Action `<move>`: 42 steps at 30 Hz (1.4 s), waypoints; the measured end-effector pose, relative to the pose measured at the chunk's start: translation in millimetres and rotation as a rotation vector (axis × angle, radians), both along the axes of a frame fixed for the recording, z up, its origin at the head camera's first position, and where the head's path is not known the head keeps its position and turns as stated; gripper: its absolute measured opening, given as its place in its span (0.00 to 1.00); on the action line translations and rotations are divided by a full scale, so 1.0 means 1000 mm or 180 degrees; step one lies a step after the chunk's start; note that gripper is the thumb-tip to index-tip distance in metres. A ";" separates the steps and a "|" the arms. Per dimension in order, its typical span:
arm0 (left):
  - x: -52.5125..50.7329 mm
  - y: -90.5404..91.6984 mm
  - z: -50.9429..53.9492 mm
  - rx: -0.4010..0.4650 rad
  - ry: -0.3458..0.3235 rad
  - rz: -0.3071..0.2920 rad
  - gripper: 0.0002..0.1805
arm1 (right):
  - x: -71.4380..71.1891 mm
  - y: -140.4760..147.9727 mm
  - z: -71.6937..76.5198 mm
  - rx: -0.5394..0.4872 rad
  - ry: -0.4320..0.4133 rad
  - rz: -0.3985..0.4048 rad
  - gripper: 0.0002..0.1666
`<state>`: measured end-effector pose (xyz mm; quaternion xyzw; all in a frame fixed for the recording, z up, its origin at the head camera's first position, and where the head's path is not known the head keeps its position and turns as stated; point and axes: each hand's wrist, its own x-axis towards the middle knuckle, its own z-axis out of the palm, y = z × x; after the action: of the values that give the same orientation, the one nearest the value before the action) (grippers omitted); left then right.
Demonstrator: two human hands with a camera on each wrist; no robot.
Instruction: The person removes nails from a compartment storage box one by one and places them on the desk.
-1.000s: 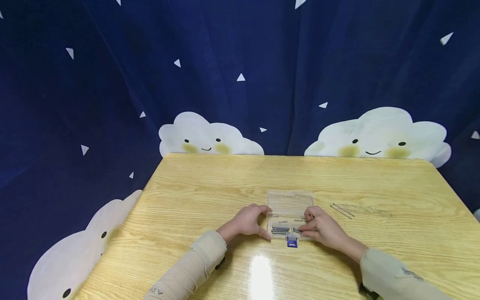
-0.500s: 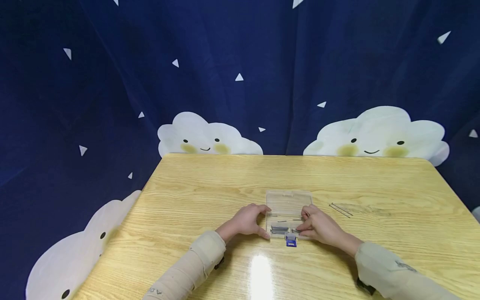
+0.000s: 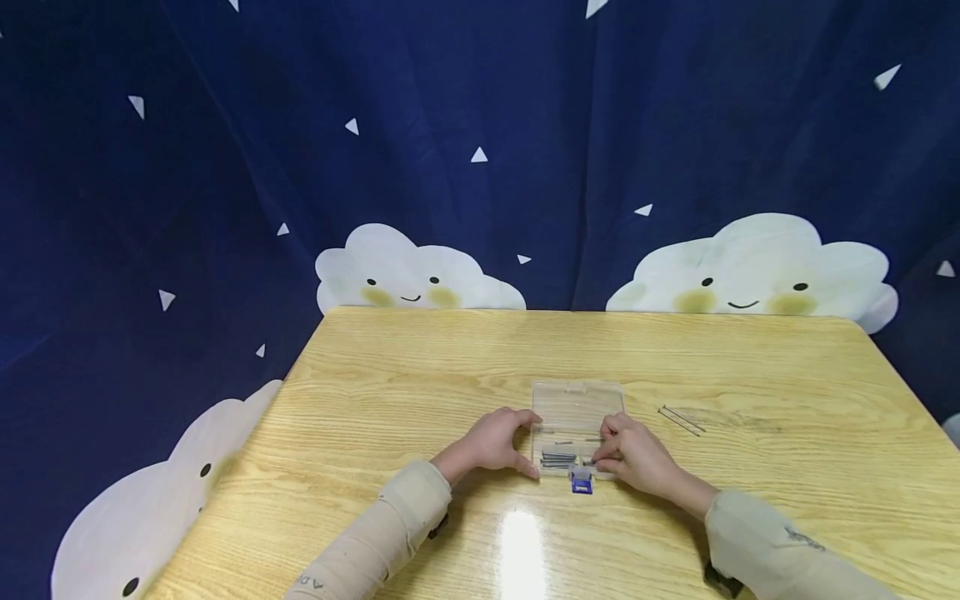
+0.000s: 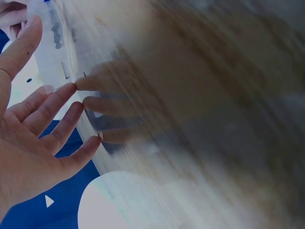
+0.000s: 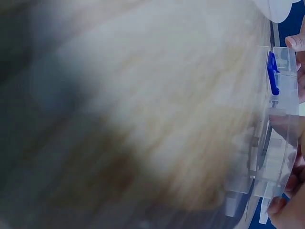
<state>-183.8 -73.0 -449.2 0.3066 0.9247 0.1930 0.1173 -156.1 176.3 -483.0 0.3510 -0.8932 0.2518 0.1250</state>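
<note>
A clear plastic compartment box [image 3: 577,405] lies on the table with its lid tipped back and its blue latch [image 3: 582,483] hanging down in front. My left hand [image 3: 497,442] holds the box's left side, thumb at the front corner and index finger near the hinge. Several nails [image 3: 558,459] lie side by side in the front left compartment. Over the front right compartment, my right hand [image 3: 641,457] pinches at a dark nail end [image 3: 588,463]; its fingers cover most of it. In the right wrist view, fingertips [image 5: 281,125] show through the clear box.
Two long nails [image 3: 681,421] lie to the right of the box on the wooden table [image 3: 420,358]. A dark blue curtain [image 3: 450,100] with white clouds hangs behind and to the left.
My right hand has shifted slightly left and its fingers work within the front right compartment. Fewer nail ends show by its fingertips. My left hand keeps its place on the box.
</note>
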 end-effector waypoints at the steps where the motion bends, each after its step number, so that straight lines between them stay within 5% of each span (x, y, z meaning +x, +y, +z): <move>1: 0.000 0.000 0.000 0.0000 0.0000 -0.0002 0.42 | 0.000 0.000 -0.001 -0.0004 0.0027 0.0004 0.06; 15: 0.000 0.000 0.000 0.0004 -0.0026 -0.0002 0.42 | 0.003 -0.001 0.000 -0.0112 -0.0041 0.0012 0.07; 24: 0.000 0.000 0.001 -0.0001 -0.0028 0.0002 0.42 | 0.004 0.000 0.007 -0.0548 -0.0655 -0.0042 0.06; 42: -0.002 -0.001 -0.004 0.0019 0.0016 -0.0035 0.42 | 0.007 0.003 0.024 -0.0802 -0.1131 -0.0284 0.05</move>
<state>-185.9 -73.8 -453.1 0.3125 0.9227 0.1943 0.1150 -149.2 179.0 -458.7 0.2428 -0.8773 0.4136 0.0197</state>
